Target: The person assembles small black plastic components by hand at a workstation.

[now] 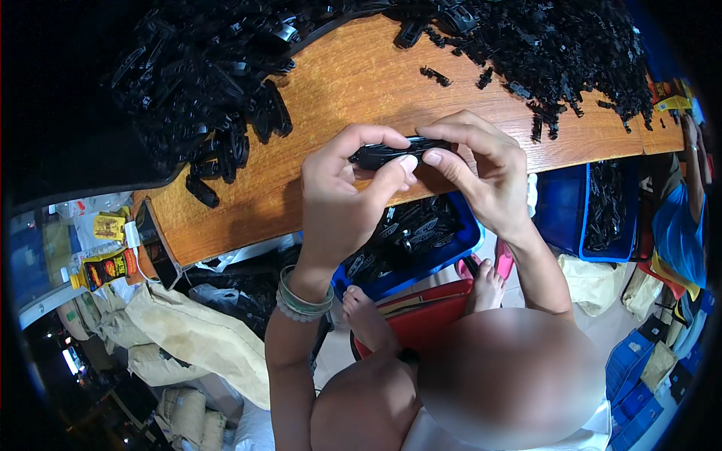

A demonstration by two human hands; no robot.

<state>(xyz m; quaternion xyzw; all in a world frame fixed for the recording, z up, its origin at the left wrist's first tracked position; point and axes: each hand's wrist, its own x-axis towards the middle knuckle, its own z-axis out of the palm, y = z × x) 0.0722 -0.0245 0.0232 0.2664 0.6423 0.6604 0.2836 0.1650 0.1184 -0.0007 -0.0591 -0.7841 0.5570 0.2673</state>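
Note:
Between both hands, just above the near edge of the wooden table [346,83], is an elongated black plastic piece [374,156] with a glossy surface. My left hand [347,180] pinches its left end between thumb and forefinger. The thumb and fingers of my right hand [485,169] close on its right end, covering part of it. At the far left of the table lies a heap of larger black plastic pieces [203,98]. A heap of small black parts [564,56] spreads over the far right, with a loose small part [435,76] nearer the middle.
Below the table edge sits a blue bin [470,233] holding black pieces. Another blue bin [575,210] with similar pieces stands to the right. A red seat [429,316] is beneath me. Pale sacks [195,331] lie at left. Another person's arm [696,158] shows at the right edge.

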